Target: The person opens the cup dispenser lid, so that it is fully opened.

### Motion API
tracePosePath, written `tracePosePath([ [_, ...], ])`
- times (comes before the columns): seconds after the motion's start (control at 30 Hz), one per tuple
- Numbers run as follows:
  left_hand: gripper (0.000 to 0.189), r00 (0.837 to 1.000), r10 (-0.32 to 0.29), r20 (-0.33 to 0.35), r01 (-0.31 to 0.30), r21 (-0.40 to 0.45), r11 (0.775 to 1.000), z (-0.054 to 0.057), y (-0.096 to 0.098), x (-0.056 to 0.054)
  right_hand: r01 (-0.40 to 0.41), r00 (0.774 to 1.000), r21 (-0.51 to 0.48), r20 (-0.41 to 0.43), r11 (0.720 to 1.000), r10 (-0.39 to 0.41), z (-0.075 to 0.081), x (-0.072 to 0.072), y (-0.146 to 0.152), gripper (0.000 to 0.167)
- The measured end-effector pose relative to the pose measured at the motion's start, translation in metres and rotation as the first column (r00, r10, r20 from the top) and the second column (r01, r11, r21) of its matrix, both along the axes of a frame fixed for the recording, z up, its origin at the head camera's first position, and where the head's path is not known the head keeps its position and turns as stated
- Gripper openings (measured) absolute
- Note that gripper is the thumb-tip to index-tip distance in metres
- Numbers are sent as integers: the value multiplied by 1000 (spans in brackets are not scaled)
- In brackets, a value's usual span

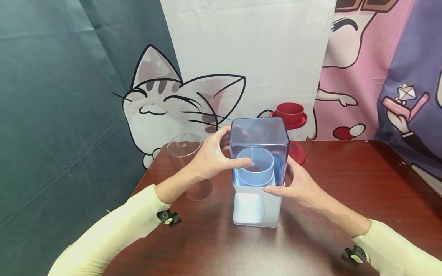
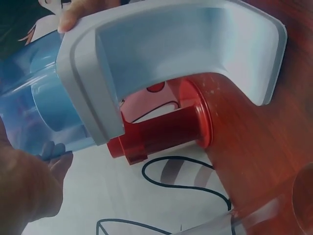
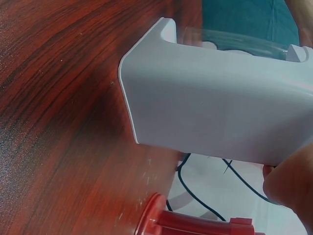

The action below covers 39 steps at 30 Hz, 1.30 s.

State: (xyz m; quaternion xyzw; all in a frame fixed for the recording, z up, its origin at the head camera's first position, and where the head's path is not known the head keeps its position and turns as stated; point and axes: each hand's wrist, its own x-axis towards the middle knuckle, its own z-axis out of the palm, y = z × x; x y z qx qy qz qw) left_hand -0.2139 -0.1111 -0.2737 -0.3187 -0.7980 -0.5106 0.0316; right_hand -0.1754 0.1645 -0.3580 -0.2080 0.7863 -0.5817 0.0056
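Cartoon-printed cloth hangs behind a glossy reddish-brown table (image 1: 345, 168): a teal cloth (image 1: 69, 84) fills the left of the frame, a smiling striped cat (image 1: 152, 111) on white sits left of centre, and pink and purple panels take up the upper right. A person, seen only as two forearms in cream sleeves with small black cameras at the wrists, reaches in from the lower left and lower right. Between the hands, just right of centre, is an upright object in two parts: a white stand (image 1: 272, 209) with a scooped-out front, and above it a blue see-through box (image 1: 259, 132) with a light blue ring (image 1: 255, 178) inside. The left hand (image 1: 215, 155) is spread about as wide as the box and holds its left side, thumb reaching across the front face and fingers going behind. The right hand (image 1: 302, 184) grips the right side at the seam, its thumb on the front edge of the white stand and its other fingers mostly hidden behind; in the right wrist view, a fingertip touches the stand's edge. Whether the stand's foot touches the tabletop is hard to tell. Left of centre, partly covered by the left forearm, a clear cylinder (image 1: 179, 157) stands on the table. Behind the box, to its right, stands a red pedestal with a cup-shaped top (image 1: 291, 115), its round base on the table near the far edge.
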Motion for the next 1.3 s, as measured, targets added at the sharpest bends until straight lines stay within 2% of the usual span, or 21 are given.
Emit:
tracePosePath([
  [0.1,75,999,-10,41,9,16,1000,2,0,-1,-2,1000,-2,-5,1000,2,-1,0,-1,89],
  [0.2,75,999,-15,43,14,22,1000,2,0,-1,-7,1000,-3,-11,1000,6,-1,1,-1,89],
  [0.43,78,998,-54,-30,55,21,998,-1,-1,-2,19,999,38,-44,999,-18,0,0,0,88],
  [0.67,83,993,-39,-113,38,-8,999,-5,-3,-1,8,1000,21,-27,1000,-7,-1,1,1,89],
  [0.9,86,985,-58,-161,61,12,998,-6,-4,1,5,1000,25,-26,1000,-4,-2,1,0,91],
  [1.1,87,980,-22,-196,14,-44,999,-6,-5,1,-5,999,19,-34,1000,6,-3,1,-2,91],
  [1.3,80,984,6,-178,-23,-91,996,-3,-5,-3,-2,999,21,-41,1000,3,-2,1,-1,90],
])
